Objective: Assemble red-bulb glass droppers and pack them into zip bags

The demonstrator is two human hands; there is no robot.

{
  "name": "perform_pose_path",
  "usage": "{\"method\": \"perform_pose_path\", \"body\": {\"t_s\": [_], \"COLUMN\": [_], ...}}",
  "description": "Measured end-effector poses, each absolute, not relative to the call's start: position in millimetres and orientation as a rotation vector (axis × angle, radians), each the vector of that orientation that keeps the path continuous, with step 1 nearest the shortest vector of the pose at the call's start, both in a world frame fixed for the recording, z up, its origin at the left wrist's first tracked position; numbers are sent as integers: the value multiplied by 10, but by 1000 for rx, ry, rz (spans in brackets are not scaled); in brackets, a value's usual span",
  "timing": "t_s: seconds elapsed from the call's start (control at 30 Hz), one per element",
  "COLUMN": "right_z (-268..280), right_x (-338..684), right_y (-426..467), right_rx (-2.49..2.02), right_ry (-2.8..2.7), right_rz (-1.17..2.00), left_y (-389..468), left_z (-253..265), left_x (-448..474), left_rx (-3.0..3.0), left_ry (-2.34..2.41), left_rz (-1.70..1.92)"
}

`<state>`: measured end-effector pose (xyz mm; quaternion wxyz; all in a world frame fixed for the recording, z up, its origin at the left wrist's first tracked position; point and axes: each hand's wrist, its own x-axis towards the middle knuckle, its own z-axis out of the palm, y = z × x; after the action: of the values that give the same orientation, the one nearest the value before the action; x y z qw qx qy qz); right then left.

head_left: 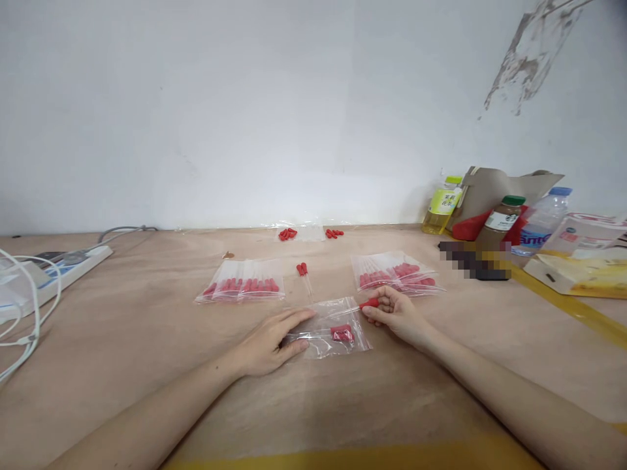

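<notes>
My left hand (274, 339) rests on the left end of a clear zip bag (323, 313), thumb and fingers spread apart. Inside that bag lie several droppers with red rubber bulbs (341, 333), their thin clear tubes pointing left. Pinched in my right hand (398, 314) is a single dropper (368, 304) by its red bulb; its tube reaches left across the bag's right end. Whether the tube is inside the bag or over it, I cannot tell. Beyond the bag, loose droppers (302, 269) lie on the brown tabletop.
Filled bags of droppers lie at left (245, 281) and right (392, 271). Near the wall are more red bulbs (287, 234). A power strip (73, 274) with white cables is far left. Bottles (499, 222), a bag (509, 186) and a yellow packet (578, 274) stand right.
</notes>
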<state>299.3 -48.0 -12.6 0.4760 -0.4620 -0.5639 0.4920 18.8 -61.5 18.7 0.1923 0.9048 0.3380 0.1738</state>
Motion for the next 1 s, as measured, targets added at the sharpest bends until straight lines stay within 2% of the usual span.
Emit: {"method": "perform_pose_path", "body": {"t_s": [0.23, 0.47, 0.77, 0.87, 1.0], "right_z": [-135, -71, -17, -1, 48], "right_x": [2949, 2795, 2877, 2896, 2831], "right_y": [-436, -534, -549, -474, -260], "right_rx": [-1158, -1025, -1132, -1228, -1253], "right_ry": [-1728, -1665, -1582, -1607, -1653], "right_rz": [766, 1177, 1388, 1252, 813], "left_y": [-606, -608, -621, -624, -591], "left_z": [159, 172, 168, 176, 149], "left_x": [183, 200, 202, 204, 190], "left_rx": [2544, 2550, 2503, 2506, 2527], "left_ry": [939, 916, 926, 926, 912], "left_rz": [495, 496, 521, 517, 506]}}
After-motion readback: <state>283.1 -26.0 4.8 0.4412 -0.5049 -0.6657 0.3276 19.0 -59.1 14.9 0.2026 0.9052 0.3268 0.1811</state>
